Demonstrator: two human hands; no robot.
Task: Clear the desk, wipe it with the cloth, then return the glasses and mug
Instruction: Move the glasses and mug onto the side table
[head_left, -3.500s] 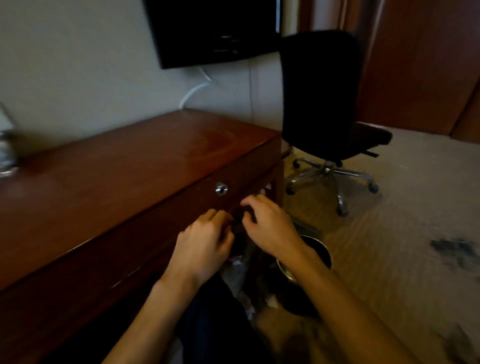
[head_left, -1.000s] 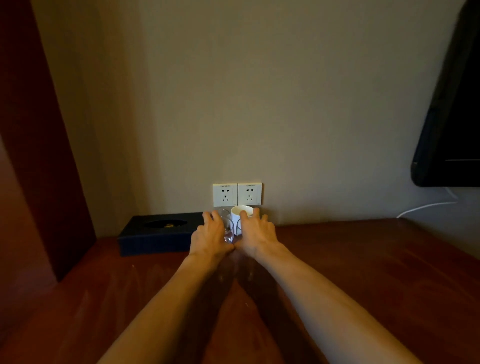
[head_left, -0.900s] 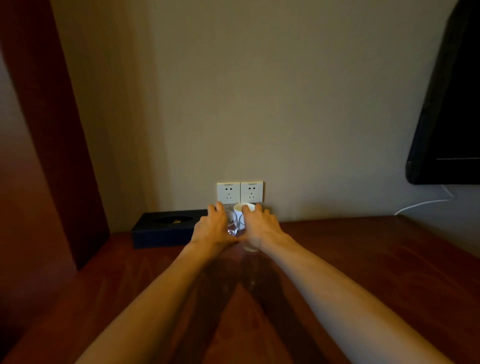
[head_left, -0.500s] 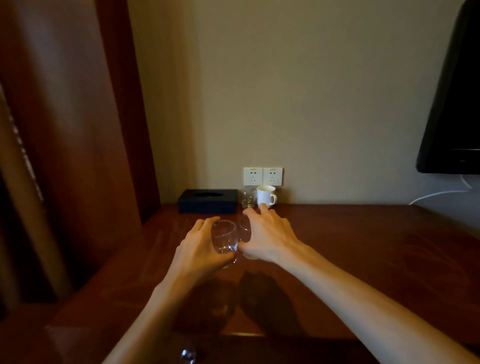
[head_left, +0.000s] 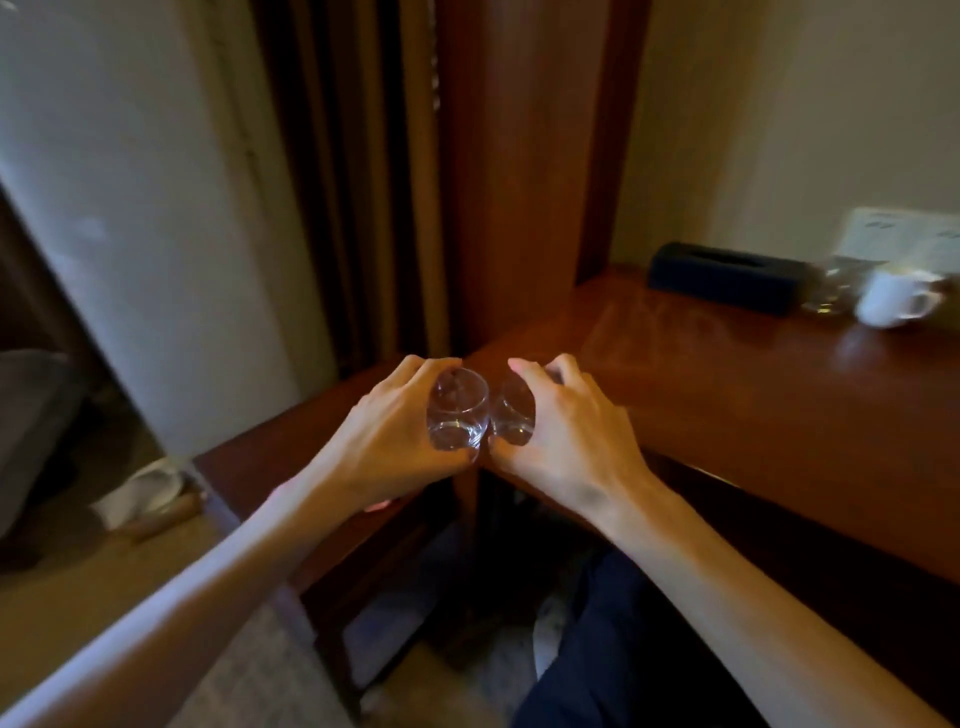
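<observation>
Your left hand (head_left: 395, 436) is curled round a clear glass tumbler (head_left: 457, 410), and your right hand (head_left: 566, 431) grips a second tumbler (head_left: 511, 415); the two glasses sit side by side, touching or nearly so. Your right fingers cover most of the second glass, so only its inner side and base show. Both glasses are held near the left end of the bench (head_left: 727, 395), over the edge where it meets a lower wooden surface (head_left: 270, 457); you cannot tell whether their bases rest on the wood or hang just above it.

At the far right, against the wall, the white mug (head_left: 893, 301) stands on the bench, smeared by motion blur. Just left of it is a blurred clear glass object (head_left: 831, 291), too indistinct to name further. A dark tissue box (head_left: 727, 278) lies beside that. A pale plate on the wall (head_left: 904, 241) above the mug is blurred and cut by the frame edge.

Under the bench it is dark; a dark trouser leg (head_left: 613, 649) shows there, and little else can be made out.
</observation>
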